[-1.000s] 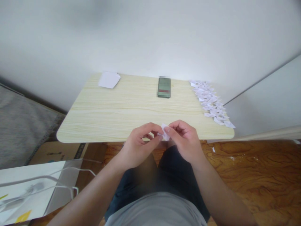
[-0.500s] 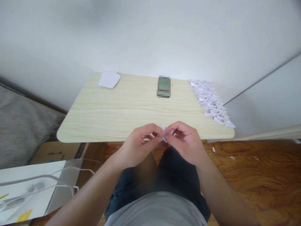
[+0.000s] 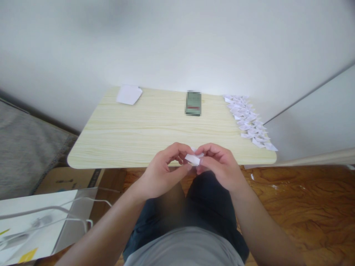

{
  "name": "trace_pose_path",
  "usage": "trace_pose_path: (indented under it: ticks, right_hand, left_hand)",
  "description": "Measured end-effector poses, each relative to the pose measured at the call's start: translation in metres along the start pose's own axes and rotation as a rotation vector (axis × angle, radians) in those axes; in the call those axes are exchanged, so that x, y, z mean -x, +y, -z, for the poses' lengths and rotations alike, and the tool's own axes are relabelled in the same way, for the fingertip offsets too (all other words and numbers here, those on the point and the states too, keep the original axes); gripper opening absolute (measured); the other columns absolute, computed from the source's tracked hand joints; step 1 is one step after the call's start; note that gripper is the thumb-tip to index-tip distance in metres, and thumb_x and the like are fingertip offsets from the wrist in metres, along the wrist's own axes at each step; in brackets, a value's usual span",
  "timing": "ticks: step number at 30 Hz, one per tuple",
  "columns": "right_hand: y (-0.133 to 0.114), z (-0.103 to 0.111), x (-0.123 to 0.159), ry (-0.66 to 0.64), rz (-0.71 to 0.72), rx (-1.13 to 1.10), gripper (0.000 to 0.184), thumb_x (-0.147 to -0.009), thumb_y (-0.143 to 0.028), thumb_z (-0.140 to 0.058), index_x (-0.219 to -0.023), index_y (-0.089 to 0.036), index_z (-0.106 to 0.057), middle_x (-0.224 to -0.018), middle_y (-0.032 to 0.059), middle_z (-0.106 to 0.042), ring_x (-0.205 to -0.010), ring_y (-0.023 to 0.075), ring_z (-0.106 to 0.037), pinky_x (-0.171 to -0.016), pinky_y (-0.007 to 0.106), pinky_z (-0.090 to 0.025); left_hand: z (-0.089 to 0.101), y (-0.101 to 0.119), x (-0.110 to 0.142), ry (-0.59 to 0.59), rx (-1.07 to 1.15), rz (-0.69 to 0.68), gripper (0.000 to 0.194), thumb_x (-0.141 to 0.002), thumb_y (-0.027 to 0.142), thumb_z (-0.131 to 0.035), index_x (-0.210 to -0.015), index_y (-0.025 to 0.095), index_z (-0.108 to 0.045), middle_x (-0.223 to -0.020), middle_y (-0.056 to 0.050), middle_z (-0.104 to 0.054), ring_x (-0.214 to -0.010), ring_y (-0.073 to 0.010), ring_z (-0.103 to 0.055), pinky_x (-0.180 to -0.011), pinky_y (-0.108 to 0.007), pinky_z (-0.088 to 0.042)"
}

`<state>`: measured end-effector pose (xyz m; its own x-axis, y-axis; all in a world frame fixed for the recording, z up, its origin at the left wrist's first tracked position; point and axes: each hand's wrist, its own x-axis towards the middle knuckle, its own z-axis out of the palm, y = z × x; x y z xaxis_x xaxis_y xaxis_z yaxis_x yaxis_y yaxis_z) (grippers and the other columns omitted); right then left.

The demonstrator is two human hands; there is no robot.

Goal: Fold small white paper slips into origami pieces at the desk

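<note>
Both hands' grip is clamped on a small folded paper (image 3: 192,159), left hand (image 3: 162,170) and right hand (image 3: 222,170) pinching opposite ends near the front edge of the pale, wood-grained surface (image 3: 149,123). Folding seems underway; another crease would call for precise fingertip pressure. Beyond lie smooth, flat sheets (image 3: 129,95) and crisp, pointed paper shapes (image 3: 249,117).

1 blurred green item (image 3: 193,100), cardboard box (image 3: 62,174); cables (image 3: 50,208) across white box (image 3: 30,199).

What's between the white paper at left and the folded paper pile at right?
The head view shows a pixelated green item on the table between them.
</note>
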<state>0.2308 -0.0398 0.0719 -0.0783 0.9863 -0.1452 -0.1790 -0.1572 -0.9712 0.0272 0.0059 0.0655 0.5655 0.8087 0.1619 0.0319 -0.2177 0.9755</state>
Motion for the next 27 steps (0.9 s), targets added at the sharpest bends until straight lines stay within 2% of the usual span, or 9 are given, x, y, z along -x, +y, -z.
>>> trace_pose_path:
  ticks: [4,7,11,14,18,21,27]
  right_hand:
    - [0.003,0.001,-0.001,-0.093,-0.032,-0.142,0.022,-0.086,-0.018,-0.071,-0.107,-0.022,-0.074,-0.084,0.0,-0.072,-0.07,0.0151,-0.07,-0.067,0.031,-0.063]
    - [0.001,-0.003,0.002,-0.03,0.045,-0.031,0.02,-0.086,-0.022,-0.077,-0.105,-0.023,-0.073,-0.08,-0.0021,-0.07,-0.065,0.0122,-0.066,-0.063,0.026,-0.058]
    - [-0.002,-0.011,0.006,0.115,0.12,0.221,0.014,-0.09,-0.034,-0.076,-0.097,-0.023,-0.074,-0.074,-0.0024,-0.066,-0.061,0.0102,-0.059,-0.055,0.021,-0.048]
    - [-0.003,-0.013,0.007,0.18,0.136,0.345,0.015,-0.09,-0.036,-0.076,-0.095,-0.022,-0.074,-0.074,-0.002,-0.065,-0.062,0.0106,-0.058,-0.054,0.021,-0.047]
    - [-0.002,-0.011,0.005,0.142,0.122,0.269,0.015,-0.093,-0.036,-0.072,-0.095,-0.022,-0.074,-0.076,-0.0015,-0.067,-0.064,0.0117,-0.062,-0.056,0.022,-0.05]
    - [-0.004,-0.01,0.005,0.099,0.099,0.246,0.017,-0.096,-0.037,-0.068,-0.096,-0.022,-0.076,-0.076,-0.0008,-0.069,-0.064,0.0123,-0.064,-0.059,0.023,-0.053]
    - [-0.004,-0.013,0.006,0.188,0.159,0.349,0.019,-0.091,-0.039,-0.075,-0.1,-0.023,-0.076,-0.084,0.0013,-0.071,-0.068,0.0132,-0.064,-0.056,0.022,-0.053]
  left_hand:
    - [-0.002,-0.007,0.001,0.15,-0.098,-0.026,0.016,-0.094,0.023,-0.07,-0.109,0.024,-0.071,-0.099,-0.004,-0.074,-0.087,-0.0169,-0.069,-0.08,-0.031,-0.054]
    - [-0.003,-0.008,0.002,0.194,-0.149,-0.009,0.014,-0.094,0.027,-0.072,-0.106,0.023,-0.074,-0.094,-0.004,-0.075,-0.085,-0.0173,-0.07,-0.078,-0.03,-0.054]
    - [-0.003,-0.003,0.003,0.148,-0.142,0.074,0.016,-0.098,0.035,-0.066,-0.104,0.022,-0.073,-0.085,-0.002,-0.073,-0.077,-0.0158,-0.068,-0.07,-0.027,-0.054]
    - [-0.002,0.002,0.001,0.118,-0.176,0.128,0.019,-0.099,0.039,-0.063,-0.101,0.022,-0.072,-0.079,0.0,-0.07,-0.072,-0.0145,-0.066,-0.067,-0.026,-0.052]
    - [-0.002,0.004,-0.001,0.12,-0.201,0.184,0.023,-0.099,0.043,-0.063,-0.097,0.021,-0.07,-0.077,0.0,-0.069,-0.069,-0.0142,-0.064,-0.062,-0.025,-0.049]
    - [-0.002,0.001,-0.002,0.097,-0.139,0.21,0.025,-0.097,0.044,-0.064,-0.095,0.02,-0.069,-0.076,0.0,-0.068,-0.068,-0.0141,-0.063,-0.061,-0.025,-0.047]
    - [-0.003,0.0,-0.004,0.074,0.032,0.229,0.025,-0.099,0.042,-0.063,-0.094,0.018,-0.066,-0.073,0.001,-0.063,-0.064,-0.0122,-0.057,-0.06,-0.025,-0.045]
